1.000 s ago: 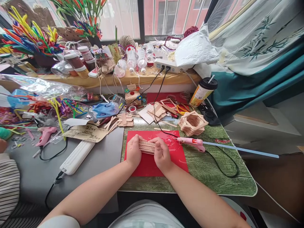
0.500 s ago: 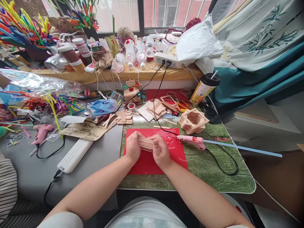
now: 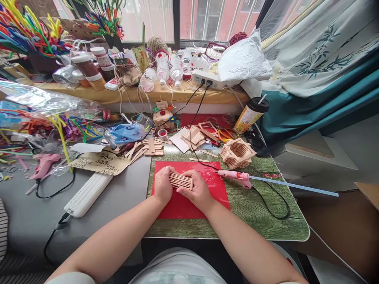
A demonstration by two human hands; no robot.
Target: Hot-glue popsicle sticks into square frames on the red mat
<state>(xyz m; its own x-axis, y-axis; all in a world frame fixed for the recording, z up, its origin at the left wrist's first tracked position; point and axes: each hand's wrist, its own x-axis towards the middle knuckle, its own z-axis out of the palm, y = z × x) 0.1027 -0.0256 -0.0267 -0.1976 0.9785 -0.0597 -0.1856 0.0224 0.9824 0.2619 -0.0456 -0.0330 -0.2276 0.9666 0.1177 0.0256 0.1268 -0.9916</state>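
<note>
Between my hands is a stack of wooden craft sticks [image 3: 180, 181], held over a red sheet [image 3: 177, 209]. My left hand [image 3: 163, 184] is closed round the stack's left end. At the other end, my right hand [image 3: 197, 189] curves about the sticks, its thumb below and its fingers along the far side; the right tips of the sticks show inside it. A pink glue gun [image 3: 233, 176] with a long blue glue stick [image 3: 296, 186] lies just right of the sheet. Behind it sits a star-shaped craft-stick structure [image 3: 237, 153].
Loose craft sticks [image 3: 153, 147] and a small tub of red bits [image 3: 162, 134] lie behind the sheet. A drink cup [image 3: 251, 114] stands at the back right. On the left are sandpaper [image 3: 102, 162], a white power strip [image 3: 88, 195] and another pink glue gun [image 3: 45, 165].
My right hand has opened its grip a little and shifted along the stack, baring the sticks' right tips. The stack is tilted more, showing its top. The view has shifted slightly.
</note>
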